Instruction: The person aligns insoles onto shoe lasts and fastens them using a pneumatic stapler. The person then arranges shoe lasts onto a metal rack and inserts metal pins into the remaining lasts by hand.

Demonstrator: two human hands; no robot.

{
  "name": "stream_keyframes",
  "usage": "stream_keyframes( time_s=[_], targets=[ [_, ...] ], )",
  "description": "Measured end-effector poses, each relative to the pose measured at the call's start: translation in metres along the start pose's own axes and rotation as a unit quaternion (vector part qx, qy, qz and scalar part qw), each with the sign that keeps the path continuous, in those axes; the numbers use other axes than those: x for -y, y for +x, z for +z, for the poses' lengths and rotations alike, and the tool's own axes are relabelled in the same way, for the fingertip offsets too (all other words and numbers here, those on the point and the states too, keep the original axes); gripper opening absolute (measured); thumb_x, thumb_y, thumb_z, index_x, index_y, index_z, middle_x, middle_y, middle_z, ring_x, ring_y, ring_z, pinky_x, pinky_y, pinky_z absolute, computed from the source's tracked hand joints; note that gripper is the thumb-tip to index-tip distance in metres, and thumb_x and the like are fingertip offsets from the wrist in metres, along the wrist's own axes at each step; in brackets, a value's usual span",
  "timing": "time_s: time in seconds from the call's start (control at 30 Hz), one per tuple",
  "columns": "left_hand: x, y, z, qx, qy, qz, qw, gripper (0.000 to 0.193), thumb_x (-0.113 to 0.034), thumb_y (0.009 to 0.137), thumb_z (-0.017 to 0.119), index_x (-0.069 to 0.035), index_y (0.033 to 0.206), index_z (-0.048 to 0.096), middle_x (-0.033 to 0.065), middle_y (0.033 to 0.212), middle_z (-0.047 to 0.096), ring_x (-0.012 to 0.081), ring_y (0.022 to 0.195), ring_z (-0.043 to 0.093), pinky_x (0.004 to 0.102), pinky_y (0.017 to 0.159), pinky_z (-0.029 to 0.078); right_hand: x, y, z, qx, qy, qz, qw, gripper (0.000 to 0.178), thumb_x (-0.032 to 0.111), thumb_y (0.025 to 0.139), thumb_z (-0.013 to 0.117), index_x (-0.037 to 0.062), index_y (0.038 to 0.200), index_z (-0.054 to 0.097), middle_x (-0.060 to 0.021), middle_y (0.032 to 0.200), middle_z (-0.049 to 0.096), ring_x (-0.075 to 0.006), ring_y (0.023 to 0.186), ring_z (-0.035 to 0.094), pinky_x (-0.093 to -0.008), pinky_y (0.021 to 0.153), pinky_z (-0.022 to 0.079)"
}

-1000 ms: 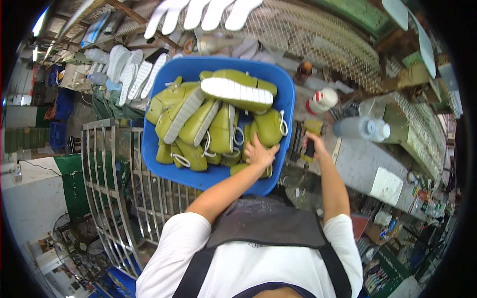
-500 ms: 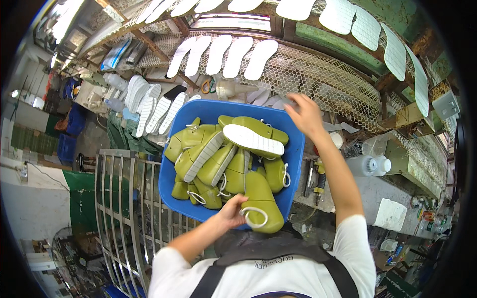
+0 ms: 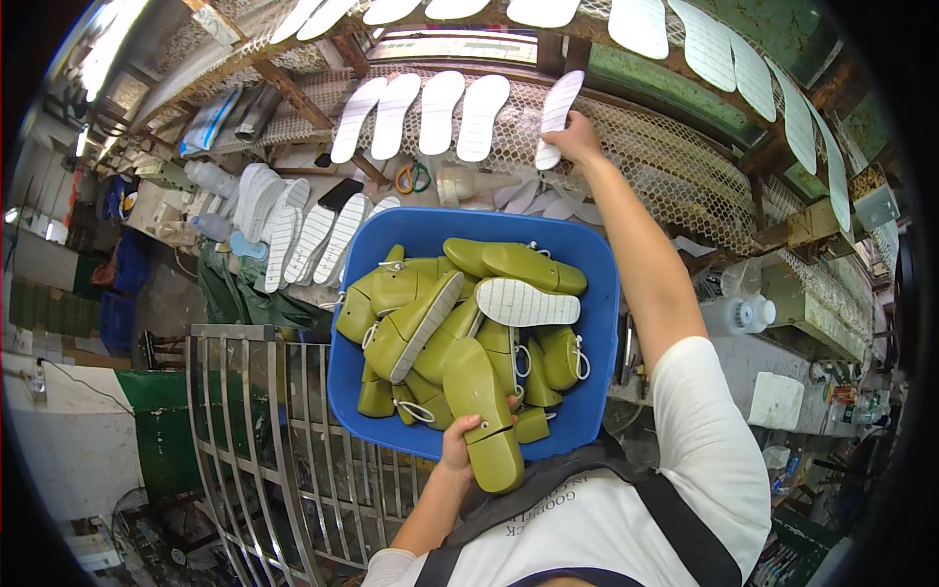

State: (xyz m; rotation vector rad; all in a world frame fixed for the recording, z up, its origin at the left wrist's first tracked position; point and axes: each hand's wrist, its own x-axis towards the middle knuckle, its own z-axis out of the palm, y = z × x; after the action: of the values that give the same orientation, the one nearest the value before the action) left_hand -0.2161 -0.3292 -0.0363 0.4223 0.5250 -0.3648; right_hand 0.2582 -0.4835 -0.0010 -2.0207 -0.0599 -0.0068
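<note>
Blue plastic tub (image 3: pixel 597 323), packed with olive-green shoe lasts (image 3: pixel 445 342), sits against your chest, and your left hand (image 3: pixel 458 442) grips its near rim, fingers curled around one olive-green last (image 3: pixel 484 411) that sticks out over the edge. Your right hand (image 3: pixel 572 137) reaches up to the wire mesh rack (image 3: pixel 685 166), fingers pinching a white insole (image 3: pixel 558 117) hanging there, beside a row of other white insoles (image 3: pixel 430 112).

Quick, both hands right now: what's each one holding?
Left hand: closed on the near rim of the blue tub of olive shoe lasts.
Right hand: gripping a white insole at the mesh rack.
</note>
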Motion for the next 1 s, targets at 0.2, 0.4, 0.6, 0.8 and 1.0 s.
stream_keyframes(
  time_s=[0.2,0.4,0.6,0.8,1.0],
  targets=[
    [0.028,-0.024,-0.019,0.054,0.09,-0.063,0.993,0.07,-0.037,0.08,0.056,-0.002,0.137,0.035,0.022,0.134,0.045,0.0357,0.123,0.045,0.046,0.099,0.041,0.009,-0.204,-0.045,0.24,0.306,0.095,0.916,0.062,0.001,0.077,0.069,0.0005,0.131,0.039,-0.0125,0.111,0.063,-0.019,0.097,0.063,-0.0323,0.082,0.052],
    [0.035,0.008,0.021,0.071,0.013,0.002,0.997,0.07,-0.045,0.086,0.056,0.002,0.135,0.036,0.0191,0.13,0.049,0.0301,0.117,0.051,0.0413,0.098,0.043,0.018,-0.379,-0.052,0.305,0.358,0.127,0.873,0.078,0.005,0.082,0.067,0.0016,0.144,0.019,-0.0109,0.105,0.064,-0.0173,0.091,0.064,-0.0307,0.079,0.052],
    [0.036,0.039,0.067,0.046,0.312,0.116,0.942,0.056,-0.032,0.081,0.054,0.002,0.125,0.046,0.017,0.111,0.059,0.0275,0.096,0.061,0.0372,0.083,0.051,0.018,-0.416,-0.075,0.293,0.055,0.06,0.953,0.084,0.011,0.077,0.072,-0.0009,0.144,0.022,-0.0034,0.069,0.051,-0.0102,0.061,0.045,-0.0242,0.059,0.041],
    [0.06,0.02,0.063,0.037,0.214,0.047,0.975,0.052,-0.026,0.079,0.056,0.003,0.122,0.047,0.0173,0.105,0.06,0.0273,0.087,0.063,0.0372,0.077,0.053,-0.007,-0.446,-0.097,0.349,0.135,0.051,0.926,0.085,0.005,0.08,0.065,0.0057,0.148,0.013,-0.0046,0.088,0.056,-0.0078,0.07,0.055,-0.0218,0.065,0.044],
    [0.055,0.007,0.045,0.071,0.206,-0.033,0.975,0.059,-0.029,0.076,0.061,0.002,0.125,0.047,0.016,0.11,0.06,0.0268,0.092,0.063,0.0368,0.078,0.054,-0.019,-0.437,-0.145,0.436,0.263,0.177,0.842,0.095,0.009,0.073,0.072,0.0107,0.149,0.014,-0.0052,0.108,0.049,-0.0102,0.081,0.055,-0.0251,0.073,0.045]
  ],
)
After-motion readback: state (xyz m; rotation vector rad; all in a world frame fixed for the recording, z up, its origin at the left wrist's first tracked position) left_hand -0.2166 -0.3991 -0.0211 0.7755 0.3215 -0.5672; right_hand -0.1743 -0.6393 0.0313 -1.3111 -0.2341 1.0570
